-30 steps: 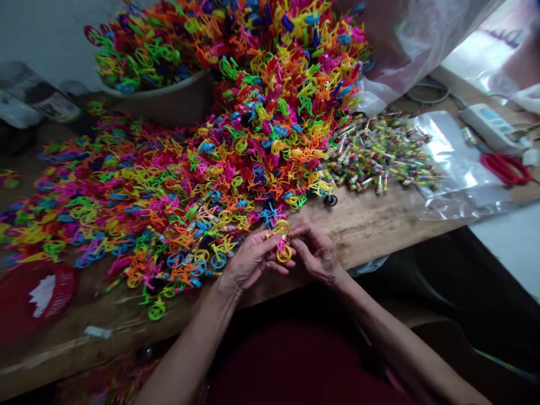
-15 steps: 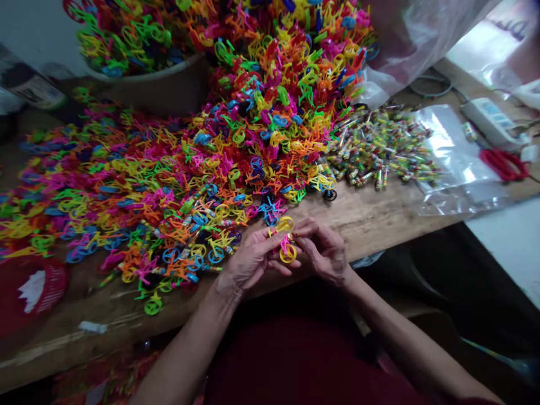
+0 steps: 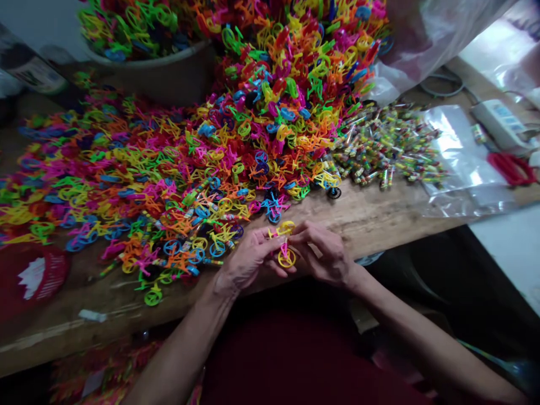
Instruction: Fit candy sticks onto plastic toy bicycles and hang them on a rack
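left hand (image 3: 250, 256): fingers gripping toy bike (image 3: 284, 250) | right hand (image 3: 327, 250): fingers bent against it, can't tell grip | toy heap (image 3: 202, 152) beyond on counter (image 3: 375, 208)

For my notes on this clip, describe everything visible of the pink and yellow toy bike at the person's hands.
The toy bike is small and looks like plastic, with a pink frame and two yellow wheels; the nearer wheel shows spokes. It is held up near the front edge of the wooden table, one wheel toward the person, the other away. The left hand grips it, hiding part of the frame; the right hand's fingertips are at its other side, their grip unclear.
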Demonstrator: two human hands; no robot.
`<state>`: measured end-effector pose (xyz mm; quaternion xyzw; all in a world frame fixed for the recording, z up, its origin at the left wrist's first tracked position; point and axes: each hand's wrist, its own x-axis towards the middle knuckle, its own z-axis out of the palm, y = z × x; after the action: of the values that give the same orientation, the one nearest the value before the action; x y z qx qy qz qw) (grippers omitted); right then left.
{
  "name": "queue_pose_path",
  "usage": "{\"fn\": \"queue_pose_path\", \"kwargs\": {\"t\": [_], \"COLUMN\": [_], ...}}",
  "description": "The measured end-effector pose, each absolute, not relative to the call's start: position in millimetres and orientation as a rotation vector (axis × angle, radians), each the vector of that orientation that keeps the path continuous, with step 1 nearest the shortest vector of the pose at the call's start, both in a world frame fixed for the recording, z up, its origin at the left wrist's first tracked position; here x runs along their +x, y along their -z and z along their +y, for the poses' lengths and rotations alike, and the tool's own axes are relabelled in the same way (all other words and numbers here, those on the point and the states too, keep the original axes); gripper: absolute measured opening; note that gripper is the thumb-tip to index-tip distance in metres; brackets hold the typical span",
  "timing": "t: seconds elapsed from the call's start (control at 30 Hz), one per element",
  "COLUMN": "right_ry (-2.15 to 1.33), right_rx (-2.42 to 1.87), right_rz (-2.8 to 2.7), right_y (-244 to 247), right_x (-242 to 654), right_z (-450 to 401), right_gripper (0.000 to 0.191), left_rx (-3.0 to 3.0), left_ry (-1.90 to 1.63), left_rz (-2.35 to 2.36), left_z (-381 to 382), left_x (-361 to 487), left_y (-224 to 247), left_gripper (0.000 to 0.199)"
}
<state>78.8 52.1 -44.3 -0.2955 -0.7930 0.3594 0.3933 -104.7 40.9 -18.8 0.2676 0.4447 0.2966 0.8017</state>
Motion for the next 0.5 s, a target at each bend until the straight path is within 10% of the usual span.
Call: {"fn": "queue_pose_path", "kwargs": {"t": [0.3,0.5], "right_ry": [-0.900,-0.433], "right_rx": [-0.943,-1.407], "right_rz": [-1.813,-2.002], "right_y": [43,56], "right_x": [65,42], "right_z": [45,77], "right_gripper": [0.038,0.014], "left_rx": [0.914,1.409], "left_ry": [-0.794,-0.929], "left_rz": [1.325,2.475], "left_z": [43,60], "left_x": [-130,-236], "left_y": [0,-31], "left_gripper": [0.026,0.030]}}
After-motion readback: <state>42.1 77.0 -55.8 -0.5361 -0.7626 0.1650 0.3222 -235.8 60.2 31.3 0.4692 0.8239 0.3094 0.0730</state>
